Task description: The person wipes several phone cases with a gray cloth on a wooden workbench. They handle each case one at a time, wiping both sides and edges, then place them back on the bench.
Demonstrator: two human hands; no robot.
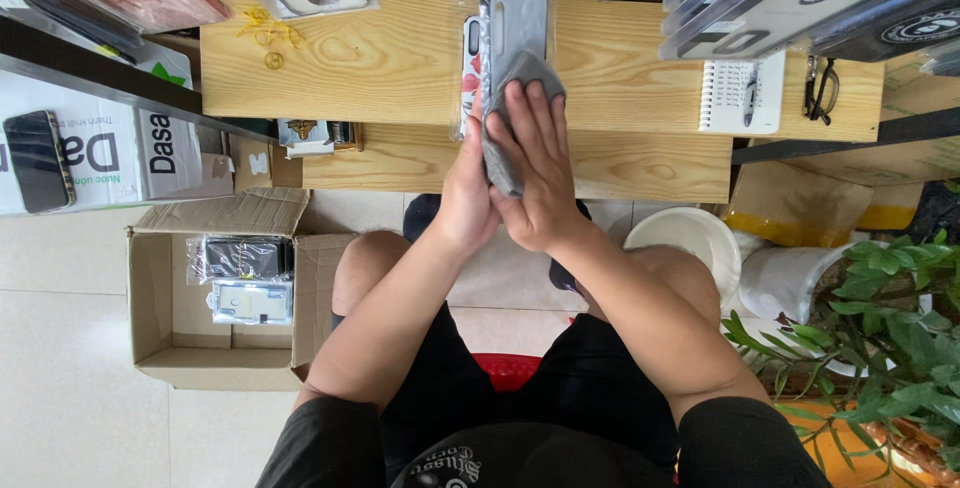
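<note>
My two hands meet at the front edge of the wooden desk. My right hand lies flat, fingers together, pressed on a grey cloth that folds over its fingertips. My left hand is against the cloth from the other side, with its fingers hidden. Whatever the cloth covers cannot be seen. Just beyond the hands lie a dark phone case in a clear sleeve and a patterned case.
A spiral notebook with a pen and glasses lie at the desk's right. More packaged cases hang along the top. An open cardboard box with packaged cases sits on the floor at left; a white bowl and a potted plant are at right.
</note>
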